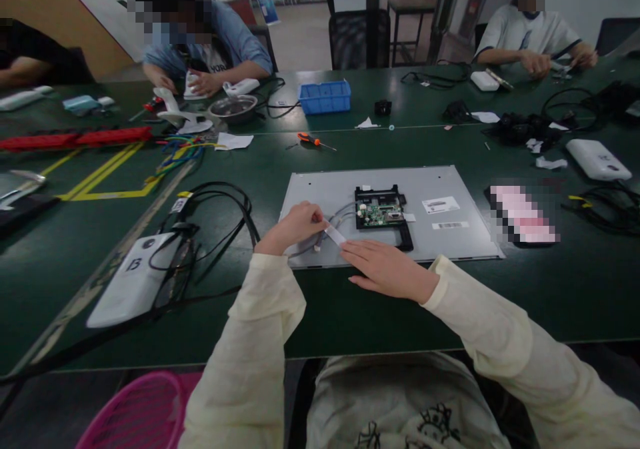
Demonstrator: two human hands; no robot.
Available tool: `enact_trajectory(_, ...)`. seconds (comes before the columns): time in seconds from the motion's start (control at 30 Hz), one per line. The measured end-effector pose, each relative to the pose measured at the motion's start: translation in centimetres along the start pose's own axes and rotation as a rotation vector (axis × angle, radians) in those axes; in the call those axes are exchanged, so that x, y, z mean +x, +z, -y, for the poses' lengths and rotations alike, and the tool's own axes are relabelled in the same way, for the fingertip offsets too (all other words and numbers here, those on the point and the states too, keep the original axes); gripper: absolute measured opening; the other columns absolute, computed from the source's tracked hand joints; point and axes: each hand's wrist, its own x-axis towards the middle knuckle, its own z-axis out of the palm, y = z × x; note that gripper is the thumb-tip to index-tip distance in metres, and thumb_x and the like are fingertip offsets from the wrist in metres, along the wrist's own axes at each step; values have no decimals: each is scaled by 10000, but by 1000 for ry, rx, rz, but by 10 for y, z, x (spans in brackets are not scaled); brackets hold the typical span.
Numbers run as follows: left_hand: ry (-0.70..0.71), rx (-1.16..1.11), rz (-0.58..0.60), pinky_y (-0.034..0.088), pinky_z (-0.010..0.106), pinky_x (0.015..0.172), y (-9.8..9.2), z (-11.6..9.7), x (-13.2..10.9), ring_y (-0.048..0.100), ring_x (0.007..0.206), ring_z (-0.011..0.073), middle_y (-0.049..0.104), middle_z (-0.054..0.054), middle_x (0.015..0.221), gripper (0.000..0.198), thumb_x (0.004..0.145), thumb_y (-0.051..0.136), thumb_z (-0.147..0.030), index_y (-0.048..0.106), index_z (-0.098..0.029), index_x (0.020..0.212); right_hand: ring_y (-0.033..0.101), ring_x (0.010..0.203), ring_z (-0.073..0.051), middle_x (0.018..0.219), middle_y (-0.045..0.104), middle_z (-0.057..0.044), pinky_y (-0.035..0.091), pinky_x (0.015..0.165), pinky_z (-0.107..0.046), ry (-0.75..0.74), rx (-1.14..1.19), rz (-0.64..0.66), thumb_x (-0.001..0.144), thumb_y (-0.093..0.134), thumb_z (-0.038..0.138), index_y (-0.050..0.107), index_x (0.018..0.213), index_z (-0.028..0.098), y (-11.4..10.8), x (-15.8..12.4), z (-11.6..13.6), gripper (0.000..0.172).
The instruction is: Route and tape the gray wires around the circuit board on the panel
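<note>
A grey metal panel [440,182] lies flat on the green table in front of me, with a green circuit board [379,210] in a black frame at its middle. Thin wires [336,214] run from the board toward the panel's near left edge. My left hand [293,228] is closed in a pinch on a strip of white tape [334,234] over those wires. My right hand [387,269] lies flat with fingers stretched out, pressing the panel's near edge just beside the tape.
A white device [131,281] with black cables sits at my left. An orange-handled screwdriver [311,140] and a blue bin [325,96] lie beyond the panel. A pink basket [140,409] is at the lower left. Other people work across the table.
</note>
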Motion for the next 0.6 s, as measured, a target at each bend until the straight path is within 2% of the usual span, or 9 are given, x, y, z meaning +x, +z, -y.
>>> enact_trajectory(0.33, 52, 18, -41, 457, 305, 760, -1, 2, -1, 583, 779, 190, 607, 53, 794, 117, 779, 502, -230, 607, -180, 789, 499, 1288, -255, 1368, 551, -161, 424, 1075, -434, 12, 34, -16, 947, 480, 302, 497, 1324, 124, -2, 0, 1, 417)
enact_trajectory(0.5, 117, -138, -140, 447, 282, 729, -7, -6, -3, 580, 776, 170, 606, 40, 819, 107, 770, 508, -240, 584, -175, 809, 536, 1243, -243, 1343, 574, -144, 441, 1057, -436, 28, 48, -98, 952, 469, 294, 499, 1329, 131, -11, -2, -3, 412)
enact_trajectory(0.6, 140, -186, -179, 420, 257, 672, -15, -18, -8, 559, 729, 149, 595, 16, 804, 144, 798, 520, -287, 579, -181, 876, 562, 1198, -240, 1303, 600, -137, 465, 1023, -429, 119, 4, -184, 951, 460, 252, 537, 1295, 132, -22, -7, -16, 373)
